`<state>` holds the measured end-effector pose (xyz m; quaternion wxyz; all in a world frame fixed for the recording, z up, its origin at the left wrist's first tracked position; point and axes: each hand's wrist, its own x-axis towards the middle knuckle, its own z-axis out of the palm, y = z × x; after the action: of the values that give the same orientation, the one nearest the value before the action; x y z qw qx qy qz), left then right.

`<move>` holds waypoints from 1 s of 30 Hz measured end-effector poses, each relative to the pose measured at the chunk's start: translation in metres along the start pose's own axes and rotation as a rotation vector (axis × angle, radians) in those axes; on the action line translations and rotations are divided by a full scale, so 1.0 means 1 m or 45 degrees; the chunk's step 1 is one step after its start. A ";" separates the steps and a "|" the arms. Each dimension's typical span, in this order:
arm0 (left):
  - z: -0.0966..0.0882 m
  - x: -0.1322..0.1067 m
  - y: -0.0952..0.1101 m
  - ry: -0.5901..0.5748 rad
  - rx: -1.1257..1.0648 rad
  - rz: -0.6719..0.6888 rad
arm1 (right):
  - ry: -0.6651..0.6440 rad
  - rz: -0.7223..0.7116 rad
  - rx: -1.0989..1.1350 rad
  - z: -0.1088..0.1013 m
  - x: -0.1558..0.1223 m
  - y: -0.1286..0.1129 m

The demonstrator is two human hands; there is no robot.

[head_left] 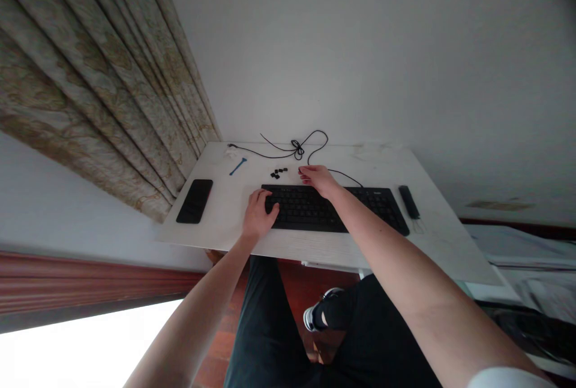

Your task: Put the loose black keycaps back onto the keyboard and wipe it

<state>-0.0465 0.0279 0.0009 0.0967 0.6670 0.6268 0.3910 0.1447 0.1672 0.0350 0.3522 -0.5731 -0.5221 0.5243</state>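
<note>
Left hand: left hand [260,214] lies on the left part of the keyboard, fingers half curled over the keys; nothing visible in its grip.

Right hand: right hand [319,179] sits at the far edge of the keyboard, fingers loosely together and pointing left, tips just past the top row. Fingertips too small to tell whether they pinch anything.

Keyboard: one black full-size keyboard [335,211] on the near half of the bench [432,238], slightly angled; forearms and hands cover part of it.

Loose pieces: small black keycaps [279,173] in a cluster beyond the keyboard, between it and the cable; roughly six, exact count and shape hard to make out.

Cable: thin black cable [297,149] tied in a loose knot at the far side of the bench, one red wire [272,143] alongside it. One run passes behind the right hand toward the keyboard's far edge; the join is hidden.

Other items: one blue plastic strip [238,166], one black smartphone [195,201] lying face up or down unclear, one narrow black bar [408,202] right of the keyboard, possibly a remote.

Writing: key legends and a small mark at the keyboard's far right [373,194] too small to read.

Surroundings: patterned curtain [103,94] left, white wall [360,46] ahead, papers [526,250] right, blurred.
</note>
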 end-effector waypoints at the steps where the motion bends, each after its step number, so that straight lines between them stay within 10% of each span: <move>1: 0.000 0.000 0.000 0.000 0.000 0.002 | -0.028 0.038 0.149 -0.003 -0.006 0.001; 14: 0.003 -0.006 0.028 0.109 0.002 0.205 | -0.272 0.177 0.625 -0.046 -0.088 0.017; 30: 0.046 -0.029 0.095 -0.081 -0.399 0.187 | -0.175 0.102 0.518 -0.038 -0.144 0.043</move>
<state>0.0580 -0.0007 0.0168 0.1905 0.6997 0.5045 0.4686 0.2054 0.0242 0.0357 0.4031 -0.4734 -0.4050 0.6704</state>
